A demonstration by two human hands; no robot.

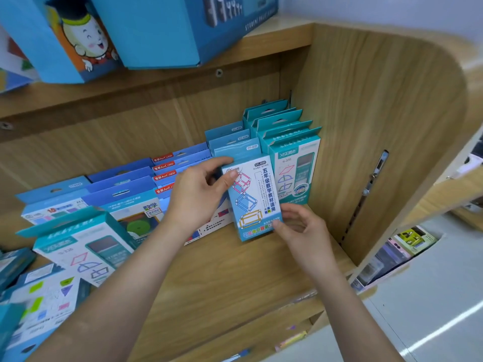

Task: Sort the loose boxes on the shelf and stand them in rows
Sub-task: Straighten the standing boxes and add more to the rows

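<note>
Centre of frame, we see the left hand (198, 197) grasping the upper left edge of a white-and-teal box (257, 202), right hand (303, 231) apparently pinching its lower right corner, box upright on the wooden shelf (235, 273), fronting a teal row (232, 142), loose boxes (86, 246) at lower left.

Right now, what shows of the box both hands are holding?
A card box, white front, teal edges, printed with pink, blue and yellow frames. It stands slightly tilted on the wooden shelf, fronting a row of like boxes. The left hand grips its upper left; the right hand pinches its lower right corner.
</note>
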